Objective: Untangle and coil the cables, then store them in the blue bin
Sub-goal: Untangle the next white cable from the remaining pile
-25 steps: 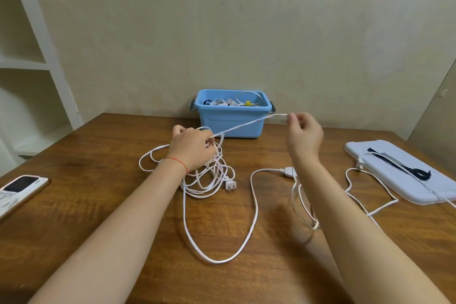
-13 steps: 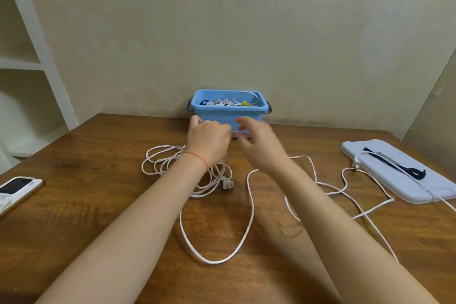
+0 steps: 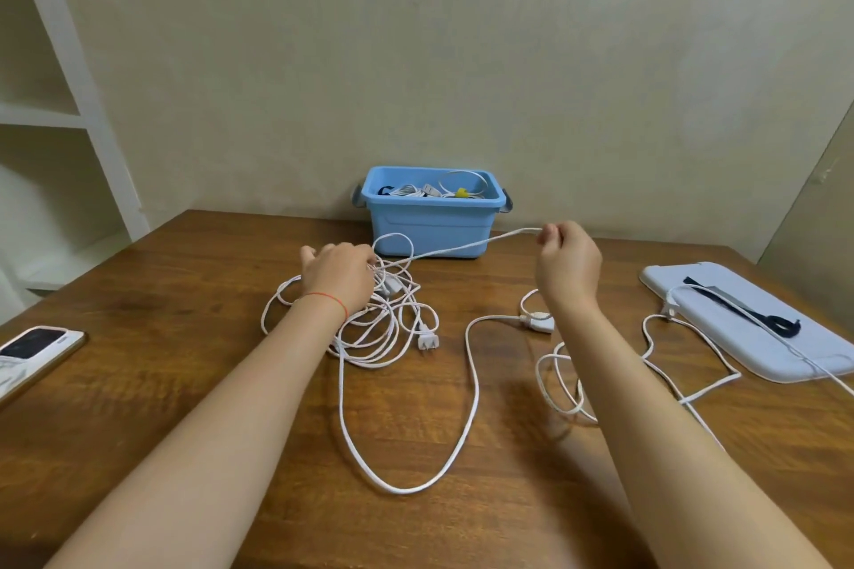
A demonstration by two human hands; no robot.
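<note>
A long white cable (image 3: 469, 407) lies in loose loops on the wooden table. My left hand (image 3: 339, 275) is closed on a bundle of its coils (image 3: 379, 333), with a two-pin plug (image 3: 427, 341) lying beside the bundle. My right hand (image 3: 566, 266) pinches a stretch of the same cable, which runs taut in the air back to my left hand. An inline switch (image 3: 538, 321) rests on the table below my right wrist. The blue bin (image 3: 432, 226) stands against the wall behind my hands, holding several stored cables.
A pale blue-grey lid or pad (image 3: 758, 328) with a black strap (image 3: 758, 314) lies at the right, a cable trailing over it. A phone (image 3: 34, 344) sits near the left table edge. White shelves (image 3: 55, 116) stand at far left.
My right hand has drawn away from my left hand to the right, pulling a length of cable taut. Half a second ago both hands were together in front of the bin.
</note>
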